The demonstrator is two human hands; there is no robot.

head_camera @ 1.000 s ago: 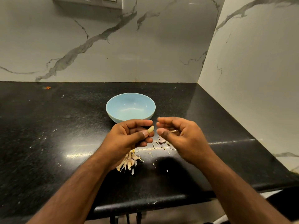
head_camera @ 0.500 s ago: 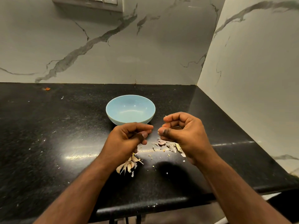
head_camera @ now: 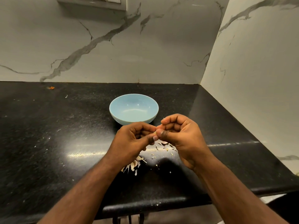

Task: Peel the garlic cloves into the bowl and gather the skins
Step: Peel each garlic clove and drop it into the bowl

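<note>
My left hand (head_camera: 134,139) and right hand (head_camera: 178,135) pinch one garlic clove (head_camera: 155,133) near the worktop's (head_camera: 64,143) front edge; slippery, it could squirt past the bowl (head_camera: 113,109).

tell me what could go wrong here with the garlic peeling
The garlic clove is pinched between both hands short of the blue bowl, so if it slips it may land on the black counter. Loose skins are scattered under the hands and could spread toward the counter edge.

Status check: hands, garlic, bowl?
Left hand and right hand both pinching one garlic clove. Bowl empty. Skins loose on counter. Nothing blocking.
</note>
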